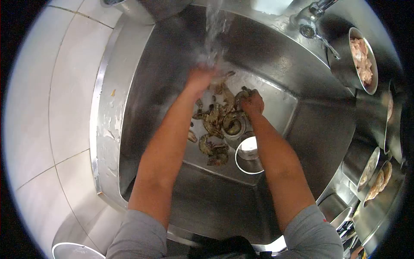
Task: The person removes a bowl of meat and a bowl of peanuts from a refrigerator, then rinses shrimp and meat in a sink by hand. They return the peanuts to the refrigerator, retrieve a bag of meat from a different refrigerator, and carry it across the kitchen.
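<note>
Head view: left hand (199, 80) under running water, grip unclear; right hand (252, 102) fingers clasp a shrimp (241, 93).

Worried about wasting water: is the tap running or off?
Running: a stream of water falls into the sink onto the left hand.

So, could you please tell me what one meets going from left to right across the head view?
Tiled floor → sink rim → left hand under running water → right hand → tap → steel bowl of pale meat.
</note>
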Motion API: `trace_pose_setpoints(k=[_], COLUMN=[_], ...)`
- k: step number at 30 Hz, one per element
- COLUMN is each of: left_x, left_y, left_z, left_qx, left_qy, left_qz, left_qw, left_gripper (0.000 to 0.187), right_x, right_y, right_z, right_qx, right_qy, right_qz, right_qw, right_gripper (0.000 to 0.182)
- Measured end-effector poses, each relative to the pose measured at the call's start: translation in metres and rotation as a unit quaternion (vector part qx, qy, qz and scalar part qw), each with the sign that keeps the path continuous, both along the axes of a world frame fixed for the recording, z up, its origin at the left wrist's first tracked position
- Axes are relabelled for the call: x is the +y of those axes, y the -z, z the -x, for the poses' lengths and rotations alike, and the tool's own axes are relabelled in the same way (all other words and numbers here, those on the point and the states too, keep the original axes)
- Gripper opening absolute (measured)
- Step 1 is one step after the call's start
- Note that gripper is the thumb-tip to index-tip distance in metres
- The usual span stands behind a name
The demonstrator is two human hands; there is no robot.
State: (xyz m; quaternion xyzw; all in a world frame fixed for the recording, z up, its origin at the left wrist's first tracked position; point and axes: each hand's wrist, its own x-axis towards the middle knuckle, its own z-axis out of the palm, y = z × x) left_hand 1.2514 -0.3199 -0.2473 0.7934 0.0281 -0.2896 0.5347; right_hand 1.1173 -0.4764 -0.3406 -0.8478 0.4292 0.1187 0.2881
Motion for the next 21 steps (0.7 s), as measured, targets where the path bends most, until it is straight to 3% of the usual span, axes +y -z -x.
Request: trace_pose_setpoints(k=[1, 2, 4, 7, 11, 12, 13, 17, 19, 21], left_x=[0.003, 0.010, 0.019, 0.038, 0.030, 0.025, 0.021, 0.017, 0.020, 0.017], left_y=[0.002, 0.004, -0.011, 0.015, -0.043, -0.060, -0.075, -0.114, -0.114, -0.125], left_z=[-0.004, -0.004, 0.000, -0.016, -0.008, -0.004, 0.001, 0.018, 0.033, 0.075], left_qx=[-0.027, -0.028, -0.027, -0.084, -0.099, -0.031, 0.040, 0.011, -0.030, -0.031], left_qy=[0.022, 0.021, -0.057, -0.031, 0.005, -0.091, -0.183, -0.181, -0.044, 0.077], left_qz=[-0.059, -0.059, 0.007, -0.063, -0.152, -0.013, 0.129, 0.136, 0.073, -0.036], left_qw=[0.998, 0.998, 0.998, 0.994, 0.983, 0.995, 0.974, 0.974, 0.996, 0.996], left_gripper=[0.049, 0.049, 0.051, 0.055, 0.038, 0.037, 0.036, 0.034, 0.036, 0.041], right_x=[-0.001, 0.000, 0.005, 0.029, 0.056, 0.058, 0.060, 0.037, 0.035, 0.009], right_y=[-0.003, -0.002, -0.017, -0.106, -0.150, -0.147, -0.154, -0.195, -0.194, -0.198], right_z=[0.001, -0.006, -0.029, -0.071, -0.116, -0.124, -0.125, -0.113, -0.080, -0.029], right_qx=[-0.073, -0.073, -0.275, -0.265, -0.272, -0.321, -0.362, -0.290, -0.376, -0.270], right_qy=[-0.031, -0.033, -0.097, -0.151, -0.236, -0.167, -0.096, -0.197, -0.169, -0.195], right_qz=[-0.019, -0.020, -0.085, -0.126, -0.021, -0.155, -0.285, -0.194, 0.025, -0.208], right_qw=[0.997, 0.997, 0.953, 0.944, 0.933, 0.919, 0.882, 0.916, 0.911, 0.920], right_gripper=[0.047, 0.047, 0.055, 0.064, 0.073, 0.074, 0.076, 0.086, 0.068, 0.082])
